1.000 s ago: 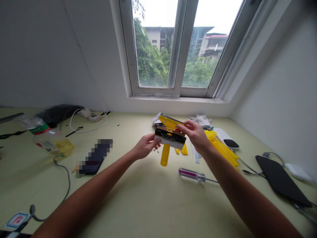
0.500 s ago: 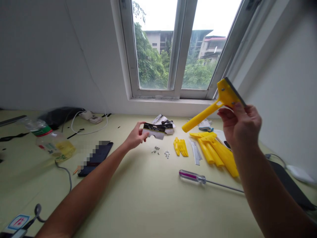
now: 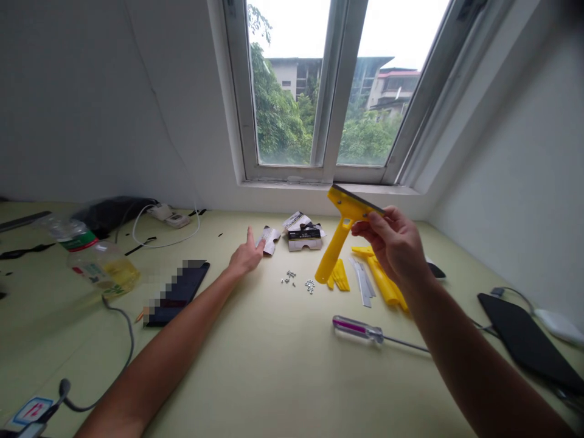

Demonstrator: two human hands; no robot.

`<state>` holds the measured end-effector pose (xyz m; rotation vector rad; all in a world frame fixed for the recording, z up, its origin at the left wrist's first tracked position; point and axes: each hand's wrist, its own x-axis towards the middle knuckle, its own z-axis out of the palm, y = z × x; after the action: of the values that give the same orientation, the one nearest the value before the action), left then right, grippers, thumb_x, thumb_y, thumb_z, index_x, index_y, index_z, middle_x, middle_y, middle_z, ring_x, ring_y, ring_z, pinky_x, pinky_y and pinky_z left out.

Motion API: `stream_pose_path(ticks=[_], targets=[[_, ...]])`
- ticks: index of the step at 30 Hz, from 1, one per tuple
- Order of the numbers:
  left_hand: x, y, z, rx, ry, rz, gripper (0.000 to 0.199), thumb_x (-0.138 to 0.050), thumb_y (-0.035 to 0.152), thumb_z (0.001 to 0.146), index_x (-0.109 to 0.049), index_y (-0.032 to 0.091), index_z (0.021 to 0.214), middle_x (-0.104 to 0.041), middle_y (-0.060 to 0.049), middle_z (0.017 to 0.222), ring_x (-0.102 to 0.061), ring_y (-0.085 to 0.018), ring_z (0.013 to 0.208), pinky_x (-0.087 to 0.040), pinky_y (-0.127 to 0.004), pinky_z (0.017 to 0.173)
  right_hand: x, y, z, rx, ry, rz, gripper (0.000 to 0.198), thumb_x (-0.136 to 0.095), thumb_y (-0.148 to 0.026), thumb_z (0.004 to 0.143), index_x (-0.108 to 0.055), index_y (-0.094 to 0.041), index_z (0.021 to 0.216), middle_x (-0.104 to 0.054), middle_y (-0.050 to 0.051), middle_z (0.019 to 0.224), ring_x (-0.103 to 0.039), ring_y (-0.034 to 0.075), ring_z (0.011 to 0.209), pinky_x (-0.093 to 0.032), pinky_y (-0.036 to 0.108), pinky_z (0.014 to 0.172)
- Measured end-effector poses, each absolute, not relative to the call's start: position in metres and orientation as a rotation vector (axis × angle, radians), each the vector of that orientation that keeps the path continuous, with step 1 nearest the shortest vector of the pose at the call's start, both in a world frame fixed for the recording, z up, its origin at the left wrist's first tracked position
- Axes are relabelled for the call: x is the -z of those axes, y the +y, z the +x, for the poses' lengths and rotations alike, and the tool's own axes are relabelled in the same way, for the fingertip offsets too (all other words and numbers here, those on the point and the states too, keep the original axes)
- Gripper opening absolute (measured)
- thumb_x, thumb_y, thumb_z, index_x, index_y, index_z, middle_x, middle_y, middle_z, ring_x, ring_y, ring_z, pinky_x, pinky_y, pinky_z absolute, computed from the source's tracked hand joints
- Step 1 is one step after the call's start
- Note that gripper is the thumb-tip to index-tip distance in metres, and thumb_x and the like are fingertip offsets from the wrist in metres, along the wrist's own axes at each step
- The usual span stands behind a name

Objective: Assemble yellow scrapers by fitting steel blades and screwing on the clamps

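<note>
My left hand point(image 3: 247, 257), index finger raised, pinches a small notched cardboard card point(image 3: 270, 239) at its left edge, pale side showing. The lower fingers are partly hidden. In my right hand point(image 3: 396, 238) is a yellow scraper point(image 3: 343, 226), gripped by one end of its head. Its dark edge is up and its handle slants down to the left. More printed cards point(image 3: 305, 238) lie to the right of the left hand. Below are small screws point(image 3: 289, 278) and nuts point(image 3: 310, 285). Yellow plastic pieces point(image 3: 340, 277) lie partly behind the scraper handle.
Metal blades point(image 3: 363, 282) and yellow handles point(image 3: 383, 281) lie under the right forearm. A screwdriver point(image 3: 358, 329) rests in front. To the left are a dark phone point(image 3: 180, 295) and a bottle point(image 3: 100, 267); a black tablet-like slab point(image 3: 524, 334) lies right. The window point(image 3: 319, 173) is behind.
My right hand has brought the scraper left and down, turning its handle steeper. My left hand has shifted slightly left and turned the card, whose dark printed side no longer shows.
</note>
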<state>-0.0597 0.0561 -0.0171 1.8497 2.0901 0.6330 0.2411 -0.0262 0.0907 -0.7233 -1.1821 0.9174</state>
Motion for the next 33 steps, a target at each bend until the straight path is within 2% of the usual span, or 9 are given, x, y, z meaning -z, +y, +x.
stream_pose_path(ticks=[4,7,10,12,15,20,22,26,33], targets=[[-0.009,0.032,-0.049,-1.020,1.783,1.873,0.060,-0.040,0.053,0.092,-0.041,0.017,0.139,-0.066,-0.008,0.074,-0.064,-0.025,0.074,-0.045,-0.033,0.069,-0.086,-0.036,0.222,-1.052,-1.197,-0.728,0.028,-0.073,-0.035,0.077,-0.049,-0.021,0.081,-0.069,-0.001,0.070,-0.068,0.014,0.065,-0.057,0.030,0.072],[-0.032,-0.003,-0.019,-1.029,0.885,1.766,0.054,-0.039,0.058,0.092,-0.058,0.016,0.119,-0.065,-0.011,0.090,-0.062,-0.022,0.081,-0.049,-0.033,0.069,-0.079,-0.044,0.204,-1.136,-1.219,-0.719,0.028,-0.072,-0.037,0.078,-0.049,-0.021,0.081,-0.069,0.000,0.071,-0.068,0.014,0.067,-0.057,0.031,0.072],[-0.045,-0.034,0.008,-0.788,0.405,1.476,0.048,-0.040,0.057,0.093,-0.059,0.016,0.109,-0.064,-0.011,0.093,-0.065,-0.022,0.081,-0.052,-0.038,0.074,-0.077,-0.048,0.197,-1.111,-1.338,-0.789,0.028,-0.067,-0.043,0.082,-0.051,-0.021,0.083,-0.068,0.001,0.073,-0.067,0.016,0.071,-0.055,0.031,0.071],[-0.045,-0.042,0.014,-0.751,0.350,1.341,0.037,-0.046,0.049,0.093,-0.055,0.017,0.108,-0.062,-0.007,0.083,-0.064,-0.018,0.066,-0.053,-0.035,0.066,-0.081,-0.048,0.205,-0.987,-1.566,-0.930,0.029,-0.061,-0.049,0.084,-0.056,-0.020,0.087,-0.068,0.003,0.075,-0.066,0.017,0.070,-0.053,0.030,0.067],[-0.039,-0.035,0.004,-0.799,0.385,1.220,0.033,-0.053,0.038,0.091,-0.048,0.022,0.119,-0.059,-0.005,0.089,-0.061,-0.013,0.055,-0.052,-0.028,0.051,-0.089,-0.046,0.231,-0.750,-2.077,-1.329,0.036,-0.058,-0.054,0.083,-0.065,-0.020,0.086,-0.068,0.005,0.077,-0.063,0.018,0.067,-0.047,0.029,0.059],[-0.032,-0.015,-0.013,-0.917,0.402,1.091,0.025,-0.049,0.038,0.091,-0.050,0.024,0.111,-0.056,-0.003,0.093,-0.049,-0.005,0.044,-0.037,-0.015,0.034,-0.060,-0.046,0.244,-0.633,-2.709,-1.863,0.046,-0.080,-0.049,0.050,-0.074,-0.021,0.086,-0.068,0.006,0.076,-0.062,0.024,0.066,-0.038,0.029,0.050],[-0.033,-0.014,-0.013,-0.933,0.387,1.067,0.023,-0.045,0.039,0.092,-0.051,0.023,0.107,-0.056,-0.003,0.094,-0.047,-0.004,0.043,-0.035,-0.015,0.032,-0.041,-0.047,0.234,-0.602,-2.837,-1.899,0.040,-0.082,-0.044,0.045,-0.075,-0.020,0.077,-0.065,0.004,0.066,-0.059,0.022,0.058,-0.036,0.029,0.048],[-0.034,-0.018,-0.012,-0.931,0.388,1.088,0.023,-0.047,0.035,0.092,-0.052,0.023,0.111,-0.054,-0.004,0.099,-0.051,-0.005,0.048,-0.038,-0.015,0.035,-0.038,-0.051,0.219,-0.587,-2.954,-1.815,0.019,-0.076,-0.035,0.055,-0.073,-0.020,0.067,-0.061,0.002,0.060,-0.054,0.017,0.052,-0.034,0.027,0.047],[-0.036,-0.027,-0.012,-0.756,0.682,1.520,0.043,-0.064,0.037,0.082,-0.049,0.027,0.121,-0.053,-0.005,0.105,-0.055,-0.006,0.050,-0.046,-0.020,0.041,-0.120,-0.081,0.267,-0.788,-2.391,-1.342,0.025,-0.051,-0.044,0.089,-0.064,-0.028,0.102,-0.066,0.004,0.080,-0.061,0.018,0.068,-0.049,0.030,0.062]])
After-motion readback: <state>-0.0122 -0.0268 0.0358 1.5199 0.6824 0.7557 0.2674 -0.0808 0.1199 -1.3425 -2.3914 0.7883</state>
